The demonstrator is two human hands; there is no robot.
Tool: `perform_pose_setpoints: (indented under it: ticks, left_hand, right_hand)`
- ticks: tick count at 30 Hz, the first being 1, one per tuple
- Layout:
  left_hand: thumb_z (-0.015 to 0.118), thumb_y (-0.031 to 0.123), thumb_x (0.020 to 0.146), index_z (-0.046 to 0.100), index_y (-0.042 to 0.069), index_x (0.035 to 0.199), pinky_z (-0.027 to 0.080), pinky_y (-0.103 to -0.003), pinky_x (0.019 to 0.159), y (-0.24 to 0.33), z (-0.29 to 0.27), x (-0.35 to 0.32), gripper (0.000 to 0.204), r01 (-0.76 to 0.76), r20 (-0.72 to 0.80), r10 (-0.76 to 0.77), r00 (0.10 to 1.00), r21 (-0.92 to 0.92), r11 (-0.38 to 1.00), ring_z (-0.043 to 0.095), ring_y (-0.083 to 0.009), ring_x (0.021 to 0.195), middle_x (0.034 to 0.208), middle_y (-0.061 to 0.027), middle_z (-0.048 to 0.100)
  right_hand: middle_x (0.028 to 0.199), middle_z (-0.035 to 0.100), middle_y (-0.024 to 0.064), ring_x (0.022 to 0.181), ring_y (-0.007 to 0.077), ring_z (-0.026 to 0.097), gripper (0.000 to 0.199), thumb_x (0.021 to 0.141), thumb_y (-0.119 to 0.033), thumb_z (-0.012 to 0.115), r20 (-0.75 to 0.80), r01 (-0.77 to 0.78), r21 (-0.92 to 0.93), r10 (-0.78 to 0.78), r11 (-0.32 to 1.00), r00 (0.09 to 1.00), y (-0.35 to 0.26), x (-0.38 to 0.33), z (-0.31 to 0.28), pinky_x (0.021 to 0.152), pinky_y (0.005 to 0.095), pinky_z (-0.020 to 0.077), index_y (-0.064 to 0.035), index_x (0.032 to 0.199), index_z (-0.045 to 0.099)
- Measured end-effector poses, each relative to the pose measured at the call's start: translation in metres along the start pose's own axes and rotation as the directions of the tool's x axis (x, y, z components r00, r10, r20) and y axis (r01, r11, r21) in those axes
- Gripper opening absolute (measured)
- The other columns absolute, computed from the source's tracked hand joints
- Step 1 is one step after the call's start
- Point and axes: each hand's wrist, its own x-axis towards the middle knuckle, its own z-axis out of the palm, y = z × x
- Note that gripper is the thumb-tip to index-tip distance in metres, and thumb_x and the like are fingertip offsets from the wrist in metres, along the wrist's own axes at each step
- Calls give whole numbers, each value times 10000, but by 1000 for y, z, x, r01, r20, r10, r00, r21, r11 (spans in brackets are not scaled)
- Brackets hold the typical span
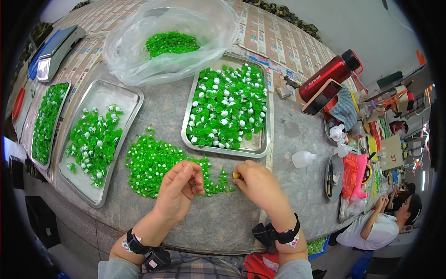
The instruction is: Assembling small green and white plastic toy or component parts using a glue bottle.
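Small green plastic pieces with white dots lie in a loose pile [153, 162] on the grey table, in front of me. My left hand [179, 186] is over the pile's near edge, its fingers curled in toward the thumb. Whatever it may hold is hidden. Just right of the pile, my right hand [258, 183] has its fingers pinched together. A small yellowish thing [236, 176] shows at its fingertips, too small to name. Beyond my hands, a metal tray [227, 151] holds green pieces with white round heads.
At left stand a second metal tray [99, 197] with similar headed pieces, a narrower tray [49, 123] and a scale [58, 49]. A clear plastic bag [125, 60] of green pieces sits at the back. Rightward are a white bottle [304, 159], a phone [321, 96], a red flask [327, 76] and a seated person [371, 232].
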Motion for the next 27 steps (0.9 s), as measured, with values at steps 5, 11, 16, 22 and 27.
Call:
perform_pose_setpoints:
  ticks: [5, 11, 16, 22, 27]
  left_hand:
    - [417, 262, 853, 499, 78, 834, 386, -248, 535, 1, 1, -1, 203, 2, 7, -2, 1000, -2, 1000, 444, -118, 587, 665, -22, 476]
    - [421, 263, 851, 496, 78, 832, 383, -247, 532, 0, 0, -1, 201, 16, 5, -16, 1000, 18, 1000, 443, -119, 588, 665, -23, 477]
    - [429, 270, 846, 494, 69, 830, 393, -251, 525, -1, 1, 0, 212, 1, -5, -1, 1000, 18, 1000, 448, -122, 579, 657, -24, 474]
    - [503, 137, 811, 492, 36, 923, 454, -238, 627, -2, 0, -1, 151, 174, 93, -200, 975, 229, 958, 521, -102, 715, 761, -30, 524]
    - [555, 57, 767, 435, 7, 1002, 466, -237, 689, -9, 8, -4, 269, 207, 190, -276, 942, 321, 924, 533, -106, 755, 849, -55, 523]
  right_hand:
    - [722, 525, 110, 668, 259, 537, 147, 675, -93, 581, -1, -8, 93, 9, 996, 1000, 6, -4, -7, 589, 333, 424, -13, 785, 526]
    - [719, 521, 123, 705, 297, 520, 123, 668, -86, 572, 101, -62, 161, 46, 985, 994, 3, -12, -17, 616, 370, 417, -22, 756, 514]
    - [721, 522, 128, 717, 302, 522, 116, 668, -75, 561, 95, 45, 9, -46, 999, 994, 3, -15, -9, 626, 372, 420, -12, 755, 517]
    - [728, 519, 102, 663, 219, 539, 138, 689, -47, 568, -64, 12, 366, 12, 931, 998, -8, -15, -29, 595, 282, 436, -1, 817, 546]
    - [753, 528, 54, 684, 131, 551, 127, 718, -51, 577, -94, 77, 692, -16, 718, 995, -19, -11, -15, 622, 223, 428, 5, 827, 542]
